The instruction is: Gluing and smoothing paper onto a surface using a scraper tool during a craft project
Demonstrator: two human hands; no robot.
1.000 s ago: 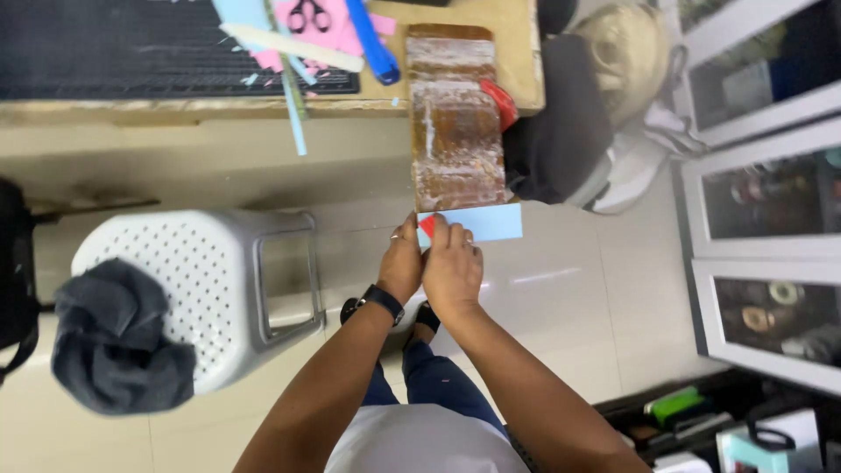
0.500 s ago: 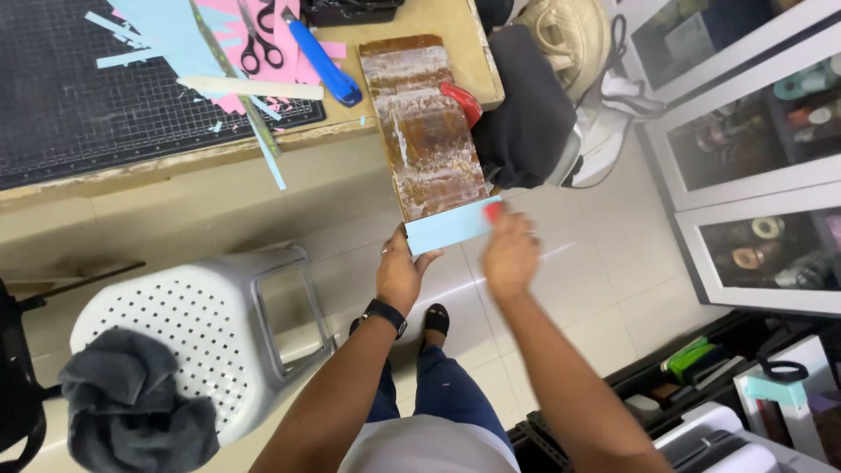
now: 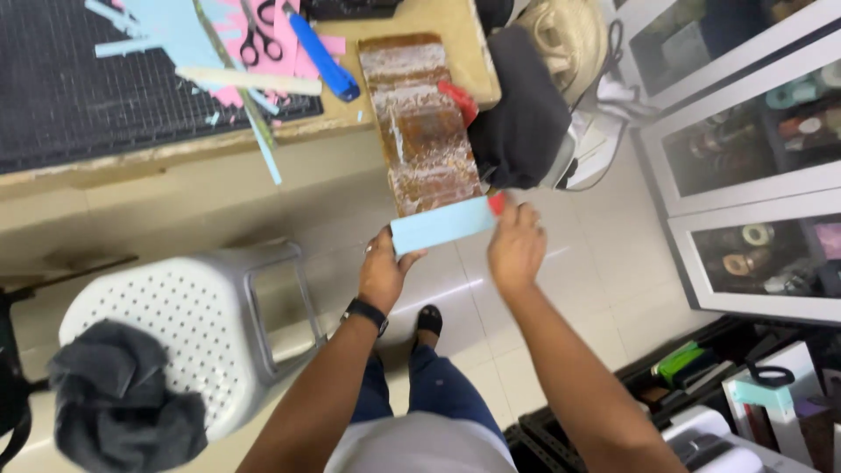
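The left hand and the right hand each grip one end of a light blue paper strip, held just below the stained brown board overhanging the tabletop

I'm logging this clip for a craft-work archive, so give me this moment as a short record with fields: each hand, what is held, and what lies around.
left hand: grips the left end of the light blue paper strip
right hand: at the strip's right end, by a small red piece
board: brown, white-streaked board juts over the table edge, just above the strip
table: black cutting mat, scissors, blue utility knife, pink and blue paper scraps
floor: white perforated stool with a grey cloth
wrist: dark watch on the left
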